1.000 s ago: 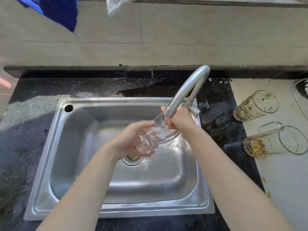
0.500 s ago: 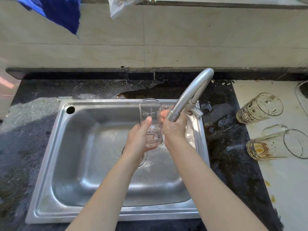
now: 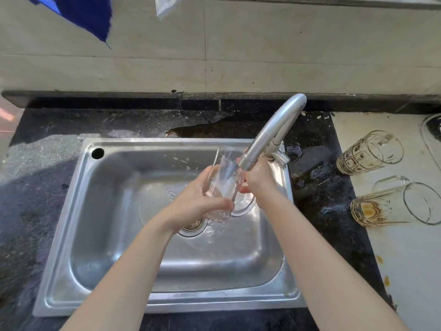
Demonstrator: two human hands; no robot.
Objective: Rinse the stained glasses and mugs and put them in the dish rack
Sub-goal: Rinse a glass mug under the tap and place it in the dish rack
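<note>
A clear glass mug [image 3: 225, 185] stands nearly upright under the tap spout [image 3: 248, 162], with water running into it and splashing. My left hand [image 3: 202, 201] wraps round its lower body. My right hand [image 3: 259, 179] grips the mug's right side by the handle [image 3: 245, 207], just below the spout. All this is over the steel sink [image 3: 95, 235]. On the pale counter to the right lie two stained glasses on their sides: a patterned tumbler [image 3: 370, 155] and a glass mug [image 3: 393, 206] with brown residue.
The curved tap [image 3: 276, 130] arches from the sink's right rim. A drain strainer [image 3: 192, 229] sits below the hands. Dark wet stone counter [image 3: 317, 187] separates sink and pale surface. A blue cloth [image 3: 83, 13] hangs top left. A rack edge [image 3: 429, 130] shows far right.
The mug went from tipped on its side under the tap to upright, then lower under the spout, where water now runs into it. Both hands stayed on it.
</note>
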